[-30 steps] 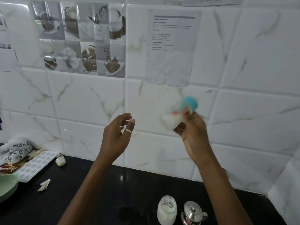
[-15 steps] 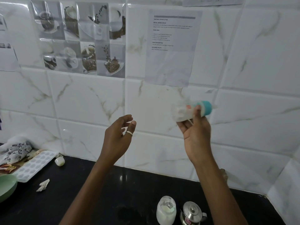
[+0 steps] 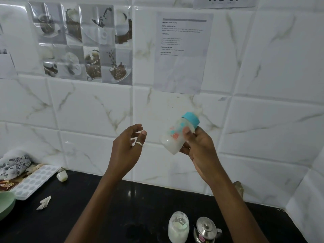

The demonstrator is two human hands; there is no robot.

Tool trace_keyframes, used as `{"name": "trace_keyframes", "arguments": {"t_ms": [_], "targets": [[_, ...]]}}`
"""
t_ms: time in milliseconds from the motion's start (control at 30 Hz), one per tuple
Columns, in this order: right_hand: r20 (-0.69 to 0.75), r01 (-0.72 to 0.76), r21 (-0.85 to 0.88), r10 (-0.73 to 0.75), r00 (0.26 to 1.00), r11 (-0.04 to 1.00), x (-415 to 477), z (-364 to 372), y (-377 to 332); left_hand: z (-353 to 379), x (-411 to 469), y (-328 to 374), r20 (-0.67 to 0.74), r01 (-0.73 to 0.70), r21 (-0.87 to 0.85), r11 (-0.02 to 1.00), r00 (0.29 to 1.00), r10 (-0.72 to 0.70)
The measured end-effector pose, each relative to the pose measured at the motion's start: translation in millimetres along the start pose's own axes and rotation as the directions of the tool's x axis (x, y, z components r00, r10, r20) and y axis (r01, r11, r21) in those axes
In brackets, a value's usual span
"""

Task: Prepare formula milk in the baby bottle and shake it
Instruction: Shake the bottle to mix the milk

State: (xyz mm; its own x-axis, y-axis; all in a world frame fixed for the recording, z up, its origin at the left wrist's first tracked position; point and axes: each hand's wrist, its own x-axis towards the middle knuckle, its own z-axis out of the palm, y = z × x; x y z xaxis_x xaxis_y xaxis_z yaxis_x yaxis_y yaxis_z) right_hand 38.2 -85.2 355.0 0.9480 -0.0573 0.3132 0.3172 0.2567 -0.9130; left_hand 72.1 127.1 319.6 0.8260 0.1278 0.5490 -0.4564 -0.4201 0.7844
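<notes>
Bottle [image 3: 177, 137] held in the air in front of the tiled wall [image 3: 263, 128], above the black counter [image 3: 108, 216], tilted with its teal cap [image 3: 191, 119] up and to the right and its base down and to the left. White liquid sits in the lower part; coloured prints show on the clear side. The right hand [image 3: 198, 148] is clamped around the bottle, thumb across the front just below the cap, fingers behind. The left hand [image 3: 126, 148] is raised just beside it, not touching, fingers loosely curled and apart, holding nothing; a silver ring [image 3: 139, 144] is on one finger. On the counter below the right forearm stand a clear jar [image 3: 178, 227] with white powder and, just beside it on the right, a small steel lidded pot [image 3: 206, 229]. At far left lie a white moulded tray [image 3: 33, 181], a patterned cloth [image 3: 13, 165], a green bowl [image 3: 6, 203] cut by the frame edge, a small white cap-like piece [image 3: 62, 176] and a crumpled paper scrap [image 3: 43, 202]. A printed sheet [image 3: 182, 51] and coffee-themed pictures [image 3: 84, 42] are stuck to the wall.
</notes>
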Motion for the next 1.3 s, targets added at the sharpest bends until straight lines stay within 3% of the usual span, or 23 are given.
{"name": "trace_keyframes", "arguments": {"t_ms": [167,233,333,367,467,533,600,700,733,867,933,1000,1067,1200,1300], "targets": [[-0.216,0.177,0.367,-0.101,0.971,0.913,11,-9,-10,-3,0,-1,-0.010,0.008,-0.014,1.000,1.000,-0.008],[-0.163,0.141,0.286,-0.097,0.982,0.948,8,-3,-7,-3,1,-1,-0.015,0.009,-0.016,1.000,1.000,-0.009],[0.021,0.015,-0.022,-0.014,1.000,1.000,-1,5,1,-2,1,-1,-0.013,-0.003,-0.011,1.000,1.000,0.003],[0.033,0.023,-0.034,-0.022,0.999,0.999,0,3,0,-3,1,-1,-0.011,-0.004,-0.010,1.000,1.000,0.004],[-0.118,0.128,0.283,-0.098,0.988,0.950,8,-4,-10,-4,1,-2,-0.017,0.002,-0.020,1.000,1.000,-0.003],[-0.223,0.202,0.398,-0.119,0.967,0.895,14,-6,-17,-6,1,-3,-0.023,0.005,-0.017,1.000,1.000,-0.005],[-0.182,0.168,0.302,-0.116,0.976,0.938,11,0,-15,-6,1,-4,-0.025,0.004,-0.018,1.000,1.000,-0.005],[0.021,0.048,-0.035,-0.047,0.999,0.998,2,5,-7,-3,3,-2,-0.016,-0.004,-0.007,1.000,1.000,0.004],[0.030,0.070,-0.038,-0.069,0.997,0.997,1,3,-8,-2,3,-1,-0.012,-0.004,-0.006,1.000,1.000,0.004],[-0.173,0.199,0.348,-0.146,0.974,0.916,9,-5,-21,-1,2,-2,-0.010,-0.007,-0.011,1.000,1.000,0.007],[-0.152,0.181,0.272,-0.144,0.978,0.945,7,-2,-21,-1,3,-2,-0.008,-0.008,-0.005,1.000,1.000,0.008],[-0.015,0.083,0.023,-0.083,0.996,0.996,1,2,-14,0,3,-1,-0.007,-0.014,-0.001,1.000,1.000,0.014],[0.053,0.064,-0.063,-0.061,0.997,0.996,-2,1,-11,1,3,-1,-0.002,-0.021,0.002,1.000,1.000,0.021],[-0.197,0.195,0.377,-0.128,0.972,0.905,7,-9,-25,-1,0,-2,-0.008,-0.008,-0.018,1.000,1.000,0.008],[-0.201,0.199,0.331,-0.138,0.970,0.922,6,-8,-24,-4,0,-2,-0.014,-0.005,-0.020,1.000,1.000,0.005]]}}
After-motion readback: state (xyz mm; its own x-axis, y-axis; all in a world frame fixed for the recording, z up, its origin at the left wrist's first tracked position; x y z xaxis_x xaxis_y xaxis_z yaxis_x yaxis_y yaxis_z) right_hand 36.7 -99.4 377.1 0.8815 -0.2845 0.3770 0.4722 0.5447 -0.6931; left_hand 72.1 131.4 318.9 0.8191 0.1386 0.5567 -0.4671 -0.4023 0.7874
